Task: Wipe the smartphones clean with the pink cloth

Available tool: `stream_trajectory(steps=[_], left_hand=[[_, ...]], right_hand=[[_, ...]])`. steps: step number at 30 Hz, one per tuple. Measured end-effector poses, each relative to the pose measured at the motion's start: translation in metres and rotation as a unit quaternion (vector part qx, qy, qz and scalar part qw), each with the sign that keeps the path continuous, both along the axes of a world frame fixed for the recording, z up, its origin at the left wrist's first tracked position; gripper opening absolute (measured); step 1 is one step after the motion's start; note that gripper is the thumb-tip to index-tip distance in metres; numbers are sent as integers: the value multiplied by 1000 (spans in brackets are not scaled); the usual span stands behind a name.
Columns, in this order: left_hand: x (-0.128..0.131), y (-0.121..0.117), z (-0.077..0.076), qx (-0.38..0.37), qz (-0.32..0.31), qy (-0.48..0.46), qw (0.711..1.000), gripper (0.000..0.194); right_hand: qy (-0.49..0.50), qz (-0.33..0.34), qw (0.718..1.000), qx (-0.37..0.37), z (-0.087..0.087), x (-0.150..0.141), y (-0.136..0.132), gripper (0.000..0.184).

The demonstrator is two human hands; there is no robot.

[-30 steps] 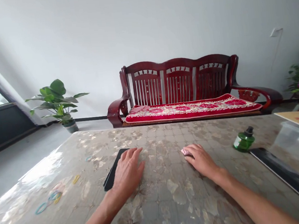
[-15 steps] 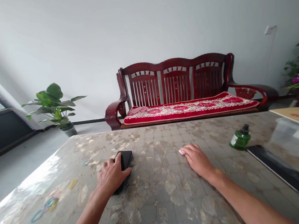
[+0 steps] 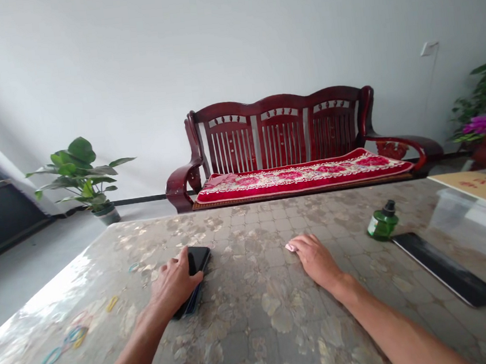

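Observation:
My left hand (image 3: 174, 285) grips a black smartphone (image 3: 199, 258) from its left side, with the thumb at its right edge. Part of the phone is hidden under my fingers. A second dark, flat slab (image 3: 192, 306) shows beneath its near end, possibly another phone. Over to the right, my right hand (image 3: 316, 260) rests on the table with its fingers closed on a small wad of pale pink cloth or tissue (image 3: 291, 247). Only the wad's tip sticks out. Both hands are on the patterned tablecloth (image 3: 257, 313).
A green pump bottle (image 3: 383, 222) and a long black flat object (image 3: 447, 267) lie right of my right hand, near a clear plastic box (image 3: 469, 227) with a tan board (image 3: 478, 186). Several coloured rubber bands (image 3: 74, 337) lie at left. Beyond stands a wooden bench (image 3: 281, 131).
My left hand has shifted left from lying across the phone and now grasps its sides. The second slab has come into view beneath. My right hand keeps hold of the pink wad.

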State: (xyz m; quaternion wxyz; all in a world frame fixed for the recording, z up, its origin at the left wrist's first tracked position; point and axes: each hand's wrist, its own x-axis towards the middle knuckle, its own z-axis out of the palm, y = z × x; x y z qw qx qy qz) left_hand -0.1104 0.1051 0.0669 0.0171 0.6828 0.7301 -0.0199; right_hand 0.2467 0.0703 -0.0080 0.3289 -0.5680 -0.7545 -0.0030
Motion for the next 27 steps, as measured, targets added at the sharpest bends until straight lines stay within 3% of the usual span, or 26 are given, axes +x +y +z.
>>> stream_trajectory(steps=[12,15,20,27], left_hand=[[8,-11,14,59,-31,-12,998,70],[32,-21,21,70,-94,-55,992,72],[94,-40,21,10,-175,-77,981,71],[153,-48,4,-38,-185,-46,981,63]], right_hand=[[-8,-4,1000,1,4,-2,-2,19],[-17,-7,1000,0,6,-3,-2,17],[-2,-35,999,-1,7,-2,-4,18],[-6,-46,999,3,11,-1,-7,19]])
